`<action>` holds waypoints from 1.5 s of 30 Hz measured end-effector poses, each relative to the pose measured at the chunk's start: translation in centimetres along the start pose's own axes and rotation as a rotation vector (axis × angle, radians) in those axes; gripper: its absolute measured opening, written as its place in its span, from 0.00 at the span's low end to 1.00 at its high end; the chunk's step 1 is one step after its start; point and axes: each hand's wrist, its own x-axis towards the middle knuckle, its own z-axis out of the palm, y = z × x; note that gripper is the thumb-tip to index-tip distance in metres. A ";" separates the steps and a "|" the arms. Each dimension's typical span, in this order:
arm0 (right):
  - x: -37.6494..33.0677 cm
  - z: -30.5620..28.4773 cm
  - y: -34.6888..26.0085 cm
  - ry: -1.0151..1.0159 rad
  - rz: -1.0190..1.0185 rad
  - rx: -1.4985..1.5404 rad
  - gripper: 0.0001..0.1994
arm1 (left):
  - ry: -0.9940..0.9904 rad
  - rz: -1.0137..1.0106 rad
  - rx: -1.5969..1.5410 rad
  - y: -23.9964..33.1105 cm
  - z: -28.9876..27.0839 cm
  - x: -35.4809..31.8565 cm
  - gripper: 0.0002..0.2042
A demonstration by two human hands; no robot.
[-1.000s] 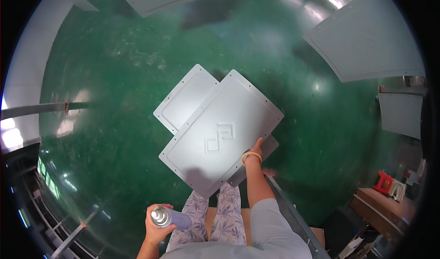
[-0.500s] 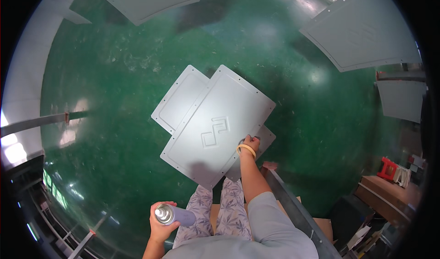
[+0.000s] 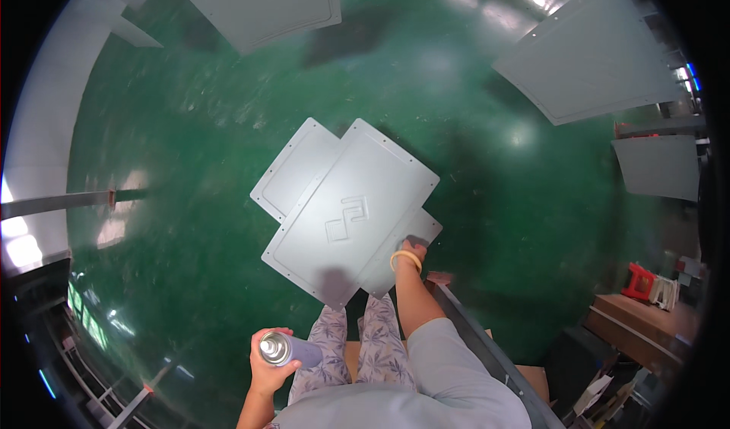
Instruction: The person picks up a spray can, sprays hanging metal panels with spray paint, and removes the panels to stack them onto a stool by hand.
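My left hand [image 3: 268,364] is wrapped round a pale purple spray can [image 3: 306,354] with a silvery top, beside my left thigh. In front of my legs a light grey panel [image 3: 380,174] with a raised angular emblem and holes along its edges lies across another grey panel [image 3: 296,163]. My right hand [image 3: 412,250], with a yellow band [image 3: 407,259] round the wrist, reaches down over the right part of the panels. Its fingers are curled against the surface; a dark patch shows beside them, and what they hold is not clear.
More grey panels hang at the far left [image 3: 262,7], far right [image 3: 585,56] and right side [image 3: 658,167]. A grey metal beam [image 3: 487,345] runs along my right side. On a brown box [image 3: 639,326] stands a red object [image 3: 637,281]. A horizontal bar [image 3: 61,203] juts in from the left.
My right hand has moved slightly down and left over the panels, off the emblem panel's edge towards the lower right part. The left hand still holds the spray can. The view has shifted slightly.
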 end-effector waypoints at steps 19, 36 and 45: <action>2.3 -40.8 6.2 -0.253 0.007 -0.110 0.17 | -0.394 0.417 0.292 10.0 13.7 -2.2 0.31; 18.1 -46.4 -28.5 -0.132 -0.477 0.740 0.21 | -0.377 0.346 -0.022 18.2 29.5 1.8 0.35; 31.4 -44.0 -45.6 -0.070 -0.733 0.574 0.42 | -0.262 0.348 -0.015 26.1 40.5 6.0 0.38</action>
